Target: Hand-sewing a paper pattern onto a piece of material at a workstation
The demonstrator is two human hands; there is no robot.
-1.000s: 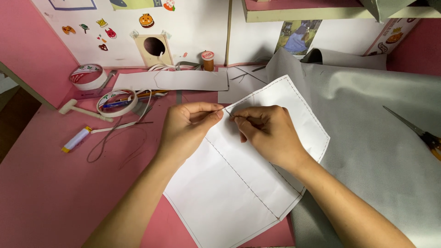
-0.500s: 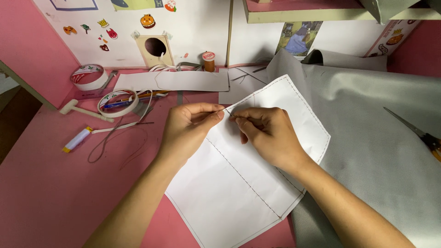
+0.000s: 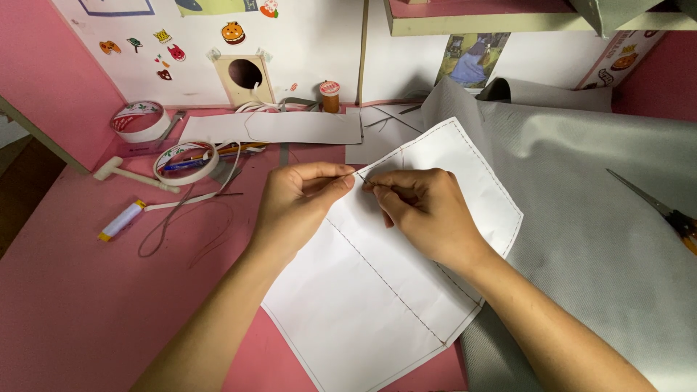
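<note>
A white paper sheet (image 3: pixel 392 290) with dashed stitch lines lies on the pink desk (image 3: pixel 87 305), partly over grey fabric (image 3: pixel 595 218). My left hand (image 3: pixel 298 203) pinches the sheet's upper left edge between thumb and forefinger. Just to its right, my right hand (image 3: pixel 425 210) is closed with its fingertips pinched on something thin at the same edge, too small to make out. The two hands almost touch above the sheet.
Two tape rolls (image 3: pixel 139 120) (image 3: pixel 186 161), a small white hammer (image 3: pixel 131 174), a thread spool with yellow ends (image 3: pixel 122 220) and loose cord lie at the left. A long white strip (image 3: pixel 272 128) and an orange-topped spool (image 3: pixel 329 94) sit at the back. Scissors (image 3: pixel 657 207) rest on the fabric at right.
</note>
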